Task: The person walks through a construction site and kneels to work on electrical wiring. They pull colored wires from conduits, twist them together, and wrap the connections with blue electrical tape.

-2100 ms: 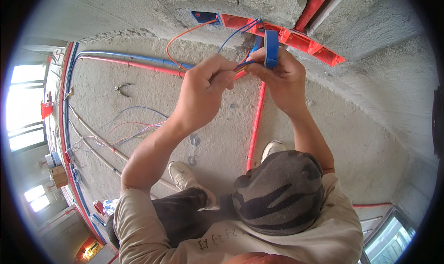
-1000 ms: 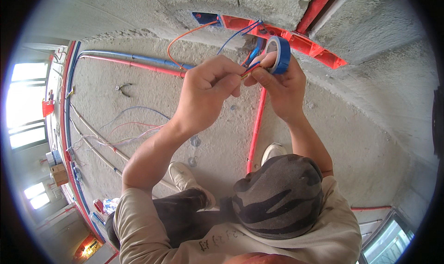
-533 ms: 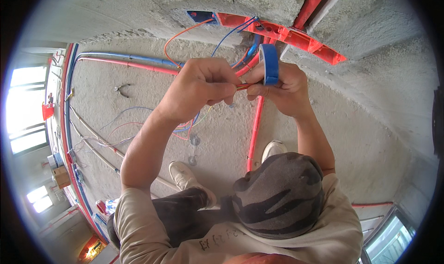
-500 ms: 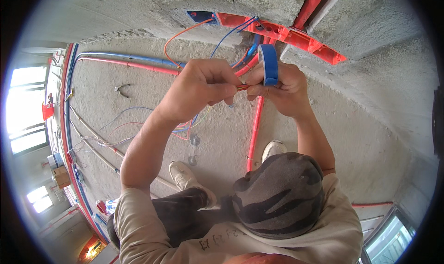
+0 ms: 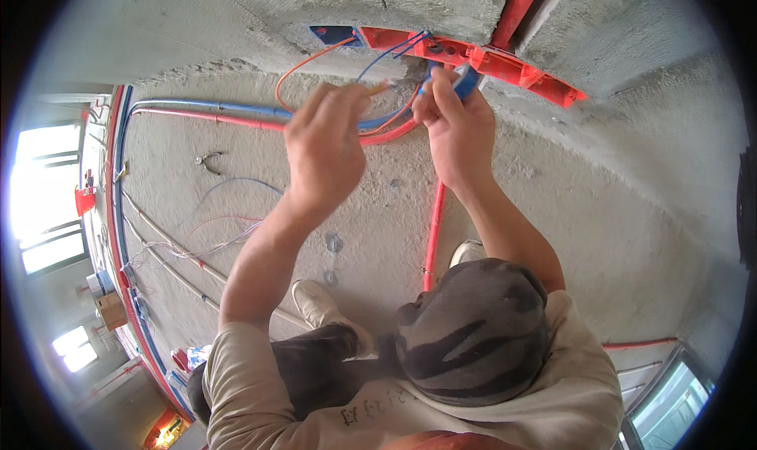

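Note:
My left hand [image 5: 325, 146] is closed, its fingertips pinching a short orange wire end [image 5: 380, 89]; motion blurs both, and the wire's other end is hidden. To the right, my right hand [image 5: 457, 135] is closed around a roll of blue tape [image 5: 467, 81], held by the fingertips and tilted. The two hands are apart. Just beyond them, a row of red wall boxes [image 5: 524, 73] is set in the concrete wall, with a dark blue box [image 5: 333, 35] at its left end. An orange wire [image 5: 285, 76] and blue wires [image 5: 386, 54] loop out of the boxes.
Blue conduit [image 5: 197, 103] and red conduit [image 5: 236, 120] run along the floor and curve up near the boxes. A red pipe [image 5: 438, 229] crosses the floor between my hands and feet. Pliers [image 5: 208, 163] and loose thin wires [image 5: 225, 217] lie to the left.
My hands have come apart and moved up toward the wall boxes. The left carries the wire end it pinched beside the right; the tape roll has moved up and tilted with the right.

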`<state>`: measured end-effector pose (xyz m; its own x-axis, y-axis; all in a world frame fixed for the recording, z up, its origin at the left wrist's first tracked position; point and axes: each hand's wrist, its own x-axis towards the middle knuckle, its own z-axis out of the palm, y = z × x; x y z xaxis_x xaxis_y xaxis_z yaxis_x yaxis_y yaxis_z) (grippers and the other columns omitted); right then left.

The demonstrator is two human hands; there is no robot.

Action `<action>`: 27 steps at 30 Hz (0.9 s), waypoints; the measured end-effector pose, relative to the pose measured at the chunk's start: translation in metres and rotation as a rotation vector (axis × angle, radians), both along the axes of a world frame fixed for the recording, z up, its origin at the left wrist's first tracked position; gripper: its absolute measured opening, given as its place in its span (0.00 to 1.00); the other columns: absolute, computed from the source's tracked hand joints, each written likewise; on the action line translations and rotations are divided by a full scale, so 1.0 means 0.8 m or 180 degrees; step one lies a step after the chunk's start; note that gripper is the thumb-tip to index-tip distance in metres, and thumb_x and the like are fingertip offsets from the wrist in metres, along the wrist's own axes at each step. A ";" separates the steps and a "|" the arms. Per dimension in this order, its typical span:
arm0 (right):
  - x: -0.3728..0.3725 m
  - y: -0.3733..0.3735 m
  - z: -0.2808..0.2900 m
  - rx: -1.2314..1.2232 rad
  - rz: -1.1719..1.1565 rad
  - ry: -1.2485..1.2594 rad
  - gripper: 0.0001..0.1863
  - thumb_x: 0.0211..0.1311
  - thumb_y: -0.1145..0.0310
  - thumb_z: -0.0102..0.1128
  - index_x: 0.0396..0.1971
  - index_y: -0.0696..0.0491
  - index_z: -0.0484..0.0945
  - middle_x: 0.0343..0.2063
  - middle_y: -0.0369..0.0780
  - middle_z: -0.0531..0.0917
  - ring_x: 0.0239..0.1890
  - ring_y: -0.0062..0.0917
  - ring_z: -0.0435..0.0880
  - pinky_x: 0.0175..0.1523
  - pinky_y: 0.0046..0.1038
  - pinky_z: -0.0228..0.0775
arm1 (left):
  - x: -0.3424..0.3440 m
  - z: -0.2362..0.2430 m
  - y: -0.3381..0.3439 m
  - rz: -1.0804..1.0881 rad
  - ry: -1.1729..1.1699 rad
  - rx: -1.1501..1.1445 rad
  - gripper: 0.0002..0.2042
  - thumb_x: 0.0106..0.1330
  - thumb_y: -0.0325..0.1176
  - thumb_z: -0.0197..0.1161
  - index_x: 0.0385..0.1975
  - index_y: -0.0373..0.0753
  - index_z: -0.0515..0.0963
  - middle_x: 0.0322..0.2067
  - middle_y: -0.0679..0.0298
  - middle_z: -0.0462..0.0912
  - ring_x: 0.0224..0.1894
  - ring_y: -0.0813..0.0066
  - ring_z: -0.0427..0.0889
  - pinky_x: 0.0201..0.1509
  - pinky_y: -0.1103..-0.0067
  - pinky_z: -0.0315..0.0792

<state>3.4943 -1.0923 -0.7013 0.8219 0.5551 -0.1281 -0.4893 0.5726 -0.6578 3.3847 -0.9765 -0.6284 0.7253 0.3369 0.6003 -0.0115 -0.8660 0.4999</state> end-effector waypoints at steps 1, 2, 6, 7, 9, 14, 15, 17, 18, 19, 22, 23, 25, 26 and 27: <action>0.009 0.012 0.001 -0.0017 -0.0204 0.0315 0.10 0.70 0.68 0.67 0.43 0.57 0.79 0.31 0.35 0.82 0.27 0.20 0.81 0.37 0.27 0.74 | 0.004 0.000 0.006 0.0125 0.0066 -0.0039 0.05 0.67 0.18 0.63 0.40 0.30 0.81 0.32 0.54 0.83 0.32 0.61 0.82 0.38 0.74 0.75; 0.013 0.024 0.002 0.0057 -0.0220 0.0417 0.12 0.68 0.64 0.69 0.41 0.55 0.80 0.30 0.33 0.79 0.23 0.18 0.76 0.33 0.25 0.70 | 0.009 -0.001 0.013 0.0221 0.0088 -0.0042 0.06 0.67 0.18 0.63 0.41 0.30 0.81 0.32 0.55 0.83 0.33 0.61 0.83 0.38 0.74 0.75; 0.026 0.054 0.008 -0.0017 0.0004 0.0876 0.10 0.67 0.63 0.70 0.35 0.52 0.80 0.28 0.32 0.77 0.21 0.14 0.71 0.28 0.22 0.63 | 0.033 -0.013 0.025 0.0365 -0.0019 0.0071 0.06 0.68 0.20 0.64 0.42 0.31 0.82 0.33 0.54 0.84 0.33 0.61 0.83 0.39 0.74 0.75; 0.026 0.057 0.009 -0.0171 -0.0078 0.0920 0.09 0.66 0.65 0.70 0.34 0.52 0.79 0.27 0.32 0.76 0.21 0.15 0.69 0.28 0.22 0.61 | 0.040 -0.019 0.024 0.0346 -0.0048 0.0083 0.06 0.68 0.21 0.64 0.43 0.31 0.82 0.33 0.54 0.84 0.33 0.60 0.82 0.39 0.73 0.75; 0.024 0.060 0.008 -0.0184 -0.0127 0.0790 0.07 0.66 0.68 0.69 0.33 0.53 0.78 0.26 0.33 0.76 0.21 0.15 0.65 0.29 0.22 0.56 | 0.050 -0.030 0.021 0.0462 0.0053 -0.0010 0.06 0.68 0.21 0.64 0.43 0.33 0.82 0.35 0.53 0.84 0.35 0.56 0.83 0.40 0.71 0.75; 0.012 0.052 -0.011 -0.0282 -0.0023 0.0707 0.06 0.62 0.70 0.68 0.34 0.54 0.80 0.26 0.35 0.81 0.17 0.16 0.70 0.22 0.21 0.59 | 0.072 -0.062 0.008 0.0628 0.0226 -0.0213 0.06 0.70 0.24 0.61 0.43 0.34 0.81 0.36 0.51 0.84 0.38 0.52 0.83 0.43 0.67 0.75; 0.010 0.051 -0.016 -0.0388 0.0037 0.0802 0.06 0.62 0.70 0.68 0.35 0.54 0.80 0.26 0.35 0.81 0.16 0.17 0.70 0.21 0.21 0.58 | 0.075 -0.068 0.005 0.0624 0.0271 -0.0299 0.06 0.70 0.25 0.61 0.43 0.34 0.81 0.36 0.51 0.84 0.38 0.52 0.83 0.43 0.67 0.75; 0.010 0.049 -0.026 -0.0303 0.0144 0.0661 0.06 0.63 0.70 0.68 0.35 0.54 0.81 0.26 0.35 0.81 0.17 0.17 0.70 0.21 0.21 0.58 | 0.077 -0.078 0.002 0.0650 0.0341 -0.0727 0.07 0.71 0.26 0.59 0.44 0.34 0.81 0.35 0.50 0.84 0.37 0.52 0.84 0.42 0.66 0.75; 0.010 0.049 -0.029 -0.0236 0.0156 0.0561 0.06 0.63 0.69 0.68 0.35 0.54 0.81 0.26 0.35 0.81 0.17 0.17 0.71 0.21 0.21 0.58 | 0.077 -0.081 0.004 0.0651 0.0340 -0.0743 0.06 0.71 0.26 0.59 0.44 0.34 0.81 0.35 0.50 0.85 0.36 0.53 0.84 0.42 0.66 0.75; 0.011 0.048 -0.033 -0.0394 0.0232 0.0555 0.06 0.63 0.69 0.68 0.35 0.54 0.81 0.26 0.34 0.81 0.17 0.17 0.70 0.21 0.21 0.58 | 0.076 -0.084 0.006 0.0658 0.0332 -0.0755 0.06 0.72 0.26 0.59 0.43 0.34 0.81 0.34 0.51 0.85 0.35 0.54 0.84 0.42 0.67 0.75; 0.014 0.046 -0.040 -0.0478 0.0242 0.0365 0.06 0.65 0.70 0.67 0.37 0.54 0.80 0.27 0.34 0.81 0.18 0.16 0.70 0.22 0.21 0.57 | 0.071 -0.088 0.015 0.0636 0.0342 -0.0971 0.06 0.72 0.27 0.59 0.42 0.34 0.81 0.31 0.53 0.84 0.33 0.62 0.83 0.40 0.70 0.75; 0.015 0.045 -0.043 -0.0392 0.0200 0.0313 0.06 0.66 0.70 0.67 0.37 0.54 0.80 0.27 0.34 0.81 0.19 0.15 0.70 0.23 0.20 0.57 | 0.069 -0.089 0.017 0.0636 0.0447 -0.1069 0.06 0.72 0.27 0.60 0.41 0.33 0.81 0.30 0.54 0.83 0.32 0.66 0.82 0.39 0.71 0.74; 0.021 0.041 -0.049 -0.0170 0.0268 0.0323 0.04 0.68 0.71 0.65 0.38 0.54 0.80 0.28 0.34 0.81 0.21 0.16 0.72 0.25 0.20 0.60 | 0.064 -0.092 0.018 0.0590 0.0574 -0.1242 0.06 0.72 0.27 0.60 0.40 0.33 0.82 0.27 0.56 0.82 0.31 0.72 0.81 0.38 0.74 0.74; 0.024 0.040 -0.052 -0.0033 0.0378 0.0384 0.04 0.69 0.72 0.65 0.39 0.55 0.80 0.29 0.34 0.82 0.22 0.17 0.73 0.27 0.20 0.63 | 0.062 -0.094 0.017 0.0608 0.0587 -0.1336 0.06 0.72 0.27 0.60 0.40 0.33 0.82 0.27 0.57 0.82 0.31 0.75 0.80 0.38 0.75 0.73; 0.027 0.039 -0.056 0.0068 0.0406 0.0470 0.03 0.70 0.73 0.64 0.39 0.55 0.80 0.30 0.35 0.82 0.24 0.17 0.75 0.29 0.20 0.66 | 0.061 -0.095 0.016 0.0599 0.0560 -0.1399 0.06 0.72 0.27 0.61 0.40 0.32 0.82 0.26 0.58 0.82 0.31 0.77 0.79 0.37 0.75 0.73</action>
<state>3.5162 -1.0613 -0.7461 0.7177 0.6575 -0.2291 -0.6492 0.5128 -0.5618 3.4335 -0.9638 -0.7048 0.7052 0.6647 0.2467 0.2415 -0.5523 0.7979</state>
